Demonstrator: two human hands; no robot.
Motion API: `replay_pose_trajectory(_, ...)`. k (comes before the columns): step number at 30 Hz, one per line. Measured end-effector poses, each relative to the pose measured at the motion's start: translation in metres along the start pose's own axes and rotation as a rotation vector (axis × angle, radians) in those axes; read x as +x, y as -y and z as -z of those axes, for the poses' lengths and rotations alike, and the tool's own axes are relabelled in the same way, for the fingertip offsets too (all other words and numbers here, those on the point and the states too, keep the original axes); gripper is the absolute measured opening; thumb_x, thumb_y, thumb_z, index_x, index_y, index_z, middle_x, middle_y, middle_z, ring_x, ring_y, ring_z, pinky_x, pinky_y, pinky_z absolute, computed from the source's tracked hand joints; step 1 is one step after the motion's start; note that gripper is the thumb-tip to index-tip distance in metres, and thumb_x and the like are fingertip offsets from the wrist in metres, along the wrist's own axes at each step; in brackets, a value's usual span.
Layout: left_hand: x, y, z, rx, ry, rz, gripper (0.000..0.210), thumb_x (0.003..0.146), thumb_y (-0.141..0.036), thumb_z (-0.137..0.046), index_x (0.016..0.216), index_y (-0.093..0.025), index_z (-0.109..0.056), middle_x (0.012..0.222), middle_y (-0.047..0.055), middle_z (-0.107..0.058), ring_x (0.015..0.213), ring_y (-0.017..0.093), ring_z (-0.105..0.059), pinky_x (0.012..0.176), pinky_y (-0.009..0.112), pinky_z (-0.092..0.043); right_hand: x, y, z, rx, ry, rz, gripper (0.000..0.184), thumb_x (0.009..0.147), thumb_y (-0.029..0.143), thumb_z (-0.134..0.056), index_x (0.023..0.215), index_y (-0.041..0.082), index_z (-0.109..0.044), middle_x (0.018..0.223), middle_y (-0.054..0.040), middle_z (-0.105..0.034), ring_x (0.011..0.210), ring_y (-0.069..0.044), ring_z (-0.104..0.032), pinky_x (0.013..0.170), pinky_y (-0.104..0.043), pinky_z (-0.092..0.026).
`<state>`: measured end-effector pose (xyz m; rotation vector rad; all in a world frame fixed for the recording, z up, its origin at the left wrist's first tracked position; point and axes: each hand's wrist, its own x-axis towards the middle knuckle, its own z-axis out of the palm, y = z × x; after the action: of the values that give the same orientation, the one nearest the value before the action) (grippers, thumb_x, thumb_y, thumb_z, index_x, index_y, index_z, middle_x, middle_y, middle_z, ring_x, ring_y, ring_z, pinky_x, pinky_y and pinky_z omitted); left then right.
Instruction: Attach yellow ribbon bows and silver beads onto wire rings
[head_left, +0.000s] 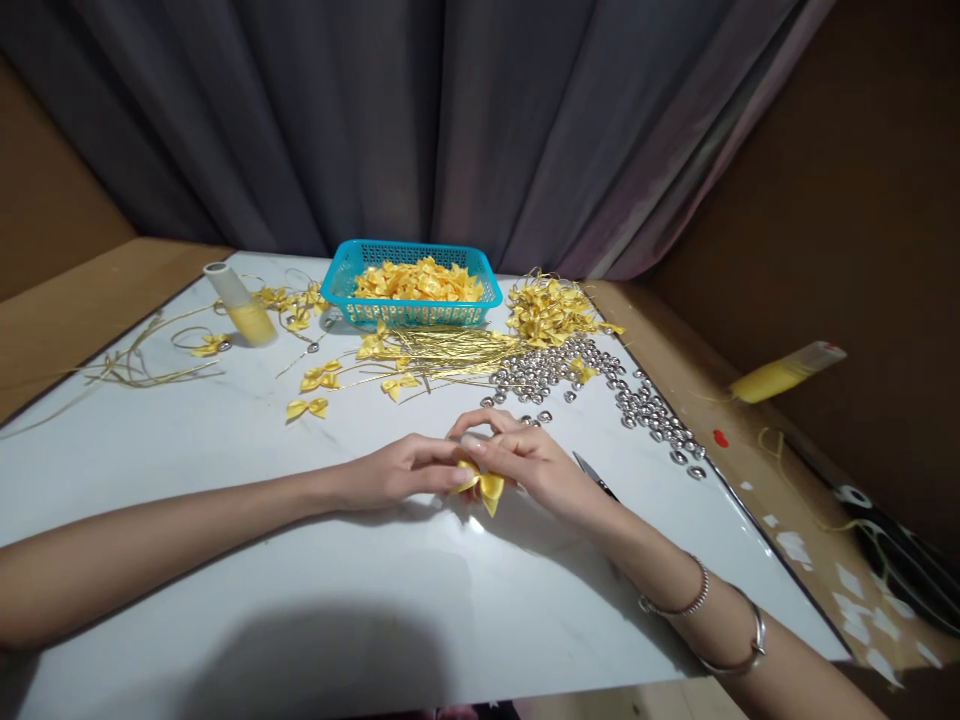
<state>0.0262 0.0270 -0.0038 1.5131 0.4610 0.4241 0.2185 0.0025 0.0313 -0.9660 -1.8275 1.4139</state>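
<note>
We look down on a white table [360,590] at which two bare hands work over a single yellow bow [489,490]. The bow lies between the fingers, near the front middle of the table, with its lobes showing below the hands. The left hand [409,470] has its grip closed, thumb and finger pinching the bow's left lobe. The right hand [536,465] touches the left and bends its fingers around the bow's upper right side; its inner fingertips are hidden, so we cannot tell how tightly this grip closes or what else it has hold of.

Behind the hands we see a blue basket [409,314] with perforated walls, holding a mound of small yellow pieces [420,280]. At its left a tube [241,305] stands tilted, white above and yellow below; we cannot tell whether the yellow is inside or around it. A similar spool [787,372] rests beyond the table's right edge, with thread trailing from it.

In front of the basket we note a bundle of gold cords [457,352], with loose bows [306,408] at its left end. A heap of yellow ribbon [551,308] lies to the basket's right, and silver rings [540,372] spread before it. Black scissors [904,565] lie at far right.
</note>
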Motion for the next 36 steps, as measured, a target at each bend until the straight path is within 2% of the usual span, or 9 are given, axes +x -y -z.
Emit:
replay_pose_trajectory(4,-0.001,0.003,-0.008,0.099,-0.073,0.014,0.033,0.092,-0.038,-0.048,0.083,-0.012,-0.065,0.081,0.006,-0.068,0.078,0.014,-0.061,0.074,0.026,-0.048,0.003,-0.005,-0.009,-0.009,-0.023,-0.012,0.051,0.094,0.042,-0.041,0.057,0.019,-0.068,0.098,-0.0088,-0.06,0.099,-0.02,-0.054,0.089,-0.038,-0.042)
replay_pose_trajectory(8,-0.001,0.006,-0.009,0.161,-0.093,-0.029,0.033,0.093,-0.035,-0.047,0.079,-0.012,-0.065,0.077,0.006,-0.068,0.074,0.013,-0.062,0.072,0.024,-0.048,0.004,-0.008,-0.016,0.011,-0.048,-0.038,0.051,0.091,0.047,-0.046,0.051,0.02,-0.064,0.08,-0.0078,-0.061,0.097,-0.021,-0.054,0.092,-0.04,-0.039)
replay_pose_trajectory(11,-0.001,0.007,-0.009,0.169,-0.081,-0.025,0.033,0.093,-0.032,-0.047,0.074,-0.011,-0.065,0.072,0.005,-0.067,0.069,0.012,-0.061,0.068,0.022,-0.048,0.004,-0.01,-0.019,0.076,-0.049,-0.06,0.049,0.088,0.049,-0.051,0.05,0.02,-0.063,0.069,-0.0068,-0.058,0.097,-0.022,-0.054,0.089,-0.04,-0.041)
replay_pose_trajectory(16,-0.002,0.006,-0.01,0.118,-0.07,0.029,0.03,0.089,-0.03,-0.051,0.07,-0.01,-0.064,0.061,0.003,-0.063,0.056,0.009,-0.058,0.057,0.019,-0.046,0.004,-0.015,-0.015,0.192,-0.059,-0.116,0.04,0.079,0.048,-0.064,0.053,0.017,-0.057,0.092,-0.0055,-0.055,0.074,-0.014,-0.056,0.075,-0.035,-0.046)
replay_pose_trajectory(20,-0.003,0.003,-0.006,0.027,-0.012,0.089,0.029,0.086,-0.034,-0.056,0.07,-0.01,-0.064,0.055,0.001,-0.06,0.049,0.008,-0.053,0.051,0.019,-0.044,0.005,-0.016,-0.005,0.086,0.034,-0.076,0.034,0.082,0.037,-0.062,0.055,0.018,-0.053,0.083,-0.0037,-0.058,0.074,-0.013,-0.054,0.07,-0.031,-0.044)
replay_pose_trajectory(25,-0.002,0.003,0.003,-0.104,0.064,0.118,0.032,0.08,-0.039,-0.065,0.065,-0.01,-0.063,0.052,0.001,-0.058,0.044,0.008,-0.05,0.047,0.019,-0.04,0.003,-0.015,0.005,-0.151,0.186,-0.004,0.017,0.083,0.03,-0.061,0.07,0.02,-0.065,0.074,-0.0014,-0.061,0.07,-0.013,-0.053,0.065,-0.028,-0.041)
replay_pose_trajectory(27,-0.001,0.004,0.006,-0.11,0.108,0.119,0.033,0.079,-0.04,-0.066,0.063,-0.011,-0.063,0.049,0.001,-0.056,0.044,0.008,-0.048,0.045,0.019,-0.038,0.002,-0.014,0.006,-0.241,0.26,0.067,0.013,0.084,0.029,-0.062,0.076,0.02,-0.066,0.074,-0.0008,-0.063,0.07,-0.013,-0.055,0.066,-0.027,-0.041)
replay_pose_trajectory(32,-0.001,0.001,0.01,-0.09,0.206,0.149,0.034,0.08,-0.04,-0.065,0.062,-0.011,-0.063,0.046,-0.001,-0.051,0.043,0.008,-0.044,0.044,0.018,-0.035,-0.004,-0.008,0.002,-0.545,0.323,0.301,0.018,0.089,0.034,-0.057,0.086,0.02,-0.067,0.071,-0.0009,-0.064,0.071,-0.015,-0.055,0.074,-0.032,-0.037)
replay_pose_trajectory(36,-0.002,-0.004,0.009,0.013,0.225,0.155,0.033,0.081,-0.04,-0.064,0.065,-0.011,-0.065,0.05,0.0,-0.054,0.046,0.008,-0.045,0.045,0.018,-0.035,-0.007,-0.007,-0.005,-0.65,0.32,0.327,0.022,0.093,0.034,-0.051,0.085,0.021,-0.068,0.067,-0.0004,-0.063,0.066,-0.015,-0.051,0.072,-0.031,-0.034)
